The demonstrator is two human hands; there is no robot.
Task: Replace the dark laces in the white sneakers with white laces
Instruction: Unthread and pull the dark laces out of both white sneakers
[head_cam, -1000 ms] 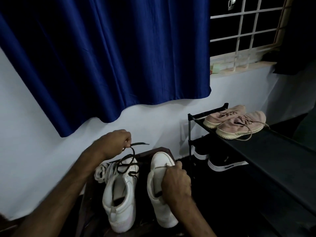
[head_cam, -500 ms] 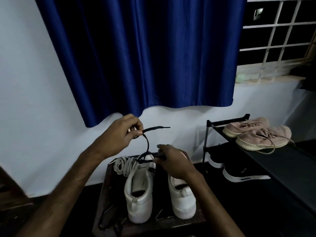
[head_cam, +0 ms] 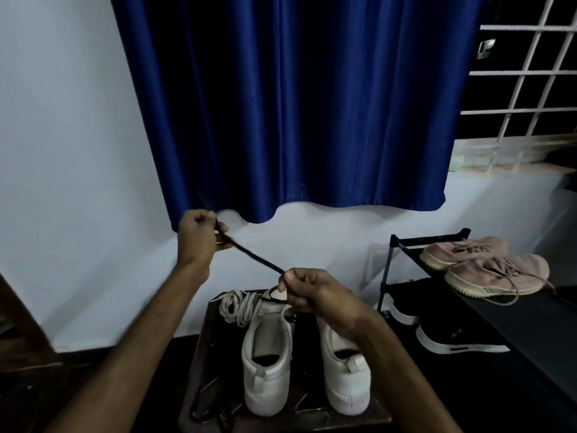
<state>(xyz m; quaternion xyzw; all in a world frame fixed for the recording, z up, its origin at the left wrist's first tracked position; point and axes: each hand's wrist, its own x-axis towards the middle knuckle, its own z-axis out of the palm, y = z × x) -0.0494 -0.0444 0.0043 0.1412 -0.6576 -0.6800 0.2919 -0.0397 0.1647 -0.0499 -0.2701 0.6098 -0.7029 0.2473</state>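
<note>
Left hand [head_cam: 199, 237] rose; dark lace [head_cam: 256, 259] slants taut down to right hand [head_cam: 309, 292].

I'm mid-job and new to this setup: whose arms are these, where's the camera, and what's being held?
No machine here: these are a person's two bare arms, seen from one wide camera worn on their head, looking down. The left hand and right hand each hold a flat dark shoelace, stretched between them. Below, two white sneakers stand heels toward the camera on a small dark table, with a coiled bundle of white laces by the toes. At right, a black shoe rack carries pale pink sneakers.
</note>
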